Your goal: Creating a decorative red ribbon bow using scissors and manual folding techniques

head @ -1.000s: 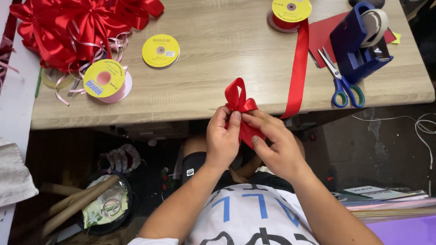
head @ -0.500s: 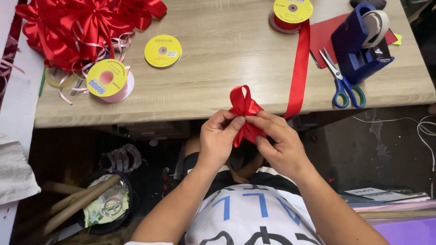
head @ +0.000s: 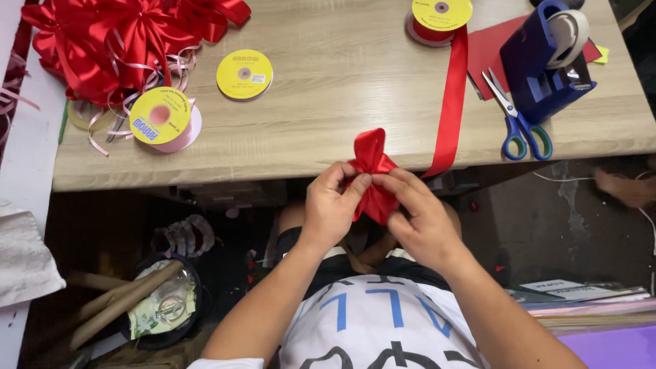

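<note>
A: Where is the red ribbon bow (head: 372, 174) right now?

B: Just off the near edge of the counter (head: 328, 109), held in the air over the person's lap. A red ribbon strip (head: 452, 102) runs from it up across the wood to the ribbon spool (head: 439, 17) at the far edge.

A: And the hands?

B: The left hand (head: 331, 210) has its grip clamped on the bow's middle, thumb and fingers pinching the folds together. The right hand (head: 424, 219) is closed on the lower part of the bow, fingertips meeting the left ones at the centre.

A: How would you do this folding well?

B: I'd judge the pinch at the centre matters most: hold it firm so the loops don't slide, and keep each loop even with the others. Leave slack in the strip so the spool doesn't tug.

A: Anything handy nearby?

B: Blue-handled scissors (head: 521, 119) lie beside a blue tape dispenser (head: 543, 61) on the right. Finished red bows (head: 116, 41) are piled at the far left, near two more yellow-labelled spools (head: 198, 96).
</note>
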